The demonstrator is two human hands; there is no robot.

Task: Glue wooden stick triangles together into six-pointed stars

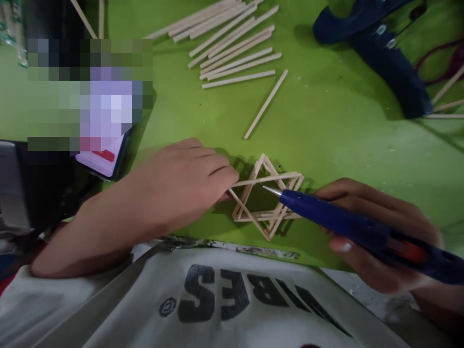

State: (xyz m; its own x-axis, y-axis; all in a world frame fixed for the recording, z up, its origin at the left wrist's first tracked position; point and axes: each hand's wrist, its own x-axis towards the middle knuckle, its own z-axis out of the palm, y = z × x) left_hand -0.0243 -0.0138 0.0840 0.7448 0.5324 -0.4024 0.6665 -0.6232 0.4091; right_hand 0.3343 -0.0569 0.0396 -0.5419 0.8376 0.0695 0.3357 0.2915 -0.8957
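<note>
A six-pointed star of thin wooden sticks (253, 217) lies on the green table in front of me, made of stacked, overlapping triangles. My left hand (184, 186) closes on its left corner; the thumb is mostly hidden under the curled fingers. My right hand (384, 227) is wrapped round a blue pen-shaped tool (333, 212) with a pointed metal tip and an orange-red part along its body. That tip is over the star's open middle, close to the upper stick; whether they touch I cannot tell.
Loose sticks (235, 63) lie at the top, with a single stick (266, 104) apart from them. A dark blue handled tool (384, 53) rests at top right. At left are a partly blurred-out phone (99, 162) and a black object (47, 183). The table edge (235, 247) is near my shirt.
</note>
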